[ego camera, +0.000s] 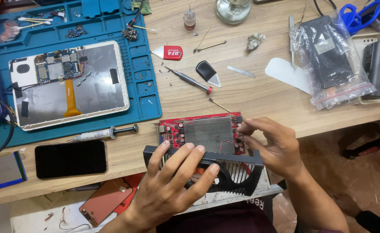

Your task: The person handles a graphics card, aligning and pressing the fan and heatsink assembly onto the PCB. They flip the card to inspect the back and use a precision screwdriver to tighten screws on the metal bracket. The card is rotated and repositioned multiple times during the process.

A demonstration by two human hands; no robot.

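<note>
A red graphics card point(172, 128) with a silver finned heatsink point(209, 134) lies at the near edge of the wooden table. My left hand point(172, 183) grips a black plastic fan shroud point(242, 172) held just in front of the card. At the card's right edge, the fingertips of my right hand point(272, 144) pinch something small, which is too small to make out.
A blue work mat point(142, 73) holds an opened tablet point(69, 84). A dark phone point(71, 158) and a syringe point(101, 134) lie near the card. A screwdriver point(189, 80), cotton swabs, a black pick point(206, 71) and a bagged black part point(330, 56) are farther back.
</note>
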